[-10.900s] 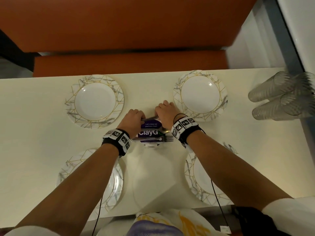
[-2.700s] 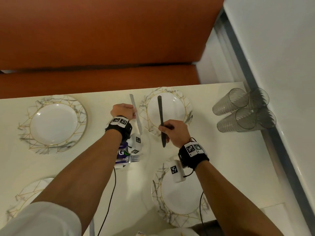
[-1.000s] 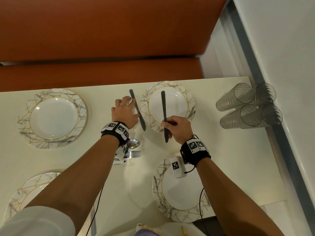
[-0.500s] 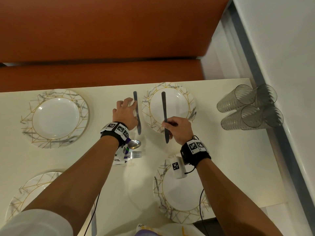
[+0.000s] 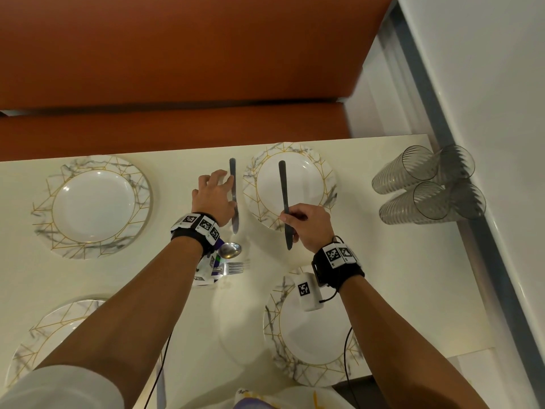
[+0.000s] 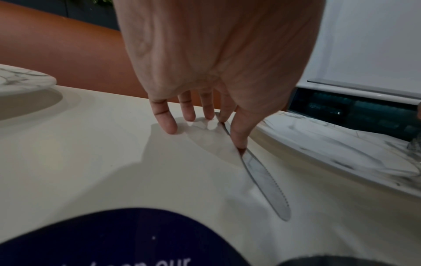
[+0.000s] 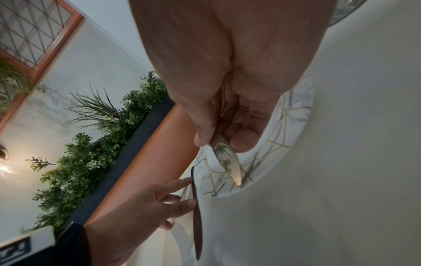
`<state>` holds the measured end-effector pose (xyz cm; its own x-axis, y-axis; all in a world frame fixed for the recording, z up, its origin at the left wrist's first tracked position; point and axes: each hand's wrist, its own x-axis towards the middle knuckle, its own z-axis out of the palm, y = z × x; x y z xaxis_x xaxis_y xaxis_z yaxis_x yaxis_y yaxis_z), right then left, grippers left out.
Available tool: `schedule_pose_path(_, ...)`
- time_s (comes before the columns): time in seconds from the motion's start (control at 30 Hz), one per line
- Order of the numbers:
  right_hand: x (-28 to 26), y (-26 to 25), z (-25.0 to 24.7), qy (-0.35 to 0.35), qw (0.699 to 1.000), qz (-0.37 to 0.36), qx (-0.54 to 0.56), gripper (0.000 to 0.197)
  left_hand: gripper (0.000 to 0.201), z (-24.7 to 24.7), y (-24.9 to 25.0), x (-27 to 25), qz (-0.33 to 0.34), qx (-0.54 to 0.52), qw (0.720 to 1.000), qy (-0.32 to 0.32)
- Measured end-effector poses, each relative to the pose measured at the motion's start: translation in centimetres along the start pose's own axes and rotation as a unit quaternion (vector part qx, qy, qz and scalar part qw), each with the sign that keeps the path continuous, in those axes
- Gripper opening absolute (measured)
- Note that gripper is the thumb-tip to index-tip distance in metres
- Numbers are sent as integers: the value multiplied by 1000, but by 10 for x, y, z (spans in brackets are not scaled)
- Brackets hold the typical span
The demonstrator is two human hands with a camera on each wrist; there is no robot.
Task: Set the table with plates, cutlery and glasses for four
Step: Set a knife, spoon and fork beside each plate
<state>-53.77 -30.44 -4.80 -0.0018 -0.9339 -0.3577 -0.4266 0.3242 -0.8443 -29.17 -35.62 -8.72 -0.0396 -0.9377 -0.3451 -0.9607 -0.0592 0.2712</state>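
Two steel knives are in play. One knife (image 5: 234, 196) (image 6: 264, 180) (image 7: 196, 219) lies flat on the cream table, just left of the far right plate (image 5: 324, 178). My left hand (image 5: 219, 184) (image 6: 205, 122) (image 7: 180, 194) rests beside it with straight, spread fingers, thumb and forefinger tips touching its handle. My right hand (image 5: 295, 219) (image 7: 218, 140) grips the second knife (image 5: 283, 190) (image 7: 230, 165) above that plate's near rim, handle pointing away from me. Three more marbled plates show: far left (image 5: 93, 206), near left (image 5: 44, 335) and near right (image 5: 312, 349).
A spoon (image 5: 230, 250) and a fork (image 5: 234, 267) stick out of a purple cutlery pack (image 5: 216, 259) under my left wrist. Clear ribbed glasses (image 5: 427, 184) lie stacked on their sides at the table's right edge by the wall. An orange bench runs behind the table.
The left knife went from tilted in my left hand to lying straight beside the plate, and that hand's fingers opened out. The right hand has kept its knife over the plate.
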Motion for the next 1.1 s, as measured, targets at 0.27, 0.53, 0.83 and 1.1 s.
schedule_pose_path(0.27, 0, -1, -1, -5, 1000, 2, 3, 13, 63, 0, -1, 1, -2, -14, 1000, 3)
schedule_pose_path(0.53, 1, -17, 12, -18, 1000, -20, 4, 14, 65, -5, -15, -12, -12, -98, 994, 46)
schedule_pose_path(0.83, -21, -80, 120, -34, 991, -130, -5, 14, 18, -43, -52, -70, 23, -372, 916, 151)
schedule_pose_path(1.1, -67, -135, 257, -50, 993, -107, 6, 17, 14, -76, -177, -129, -37, -506, 847, 160)
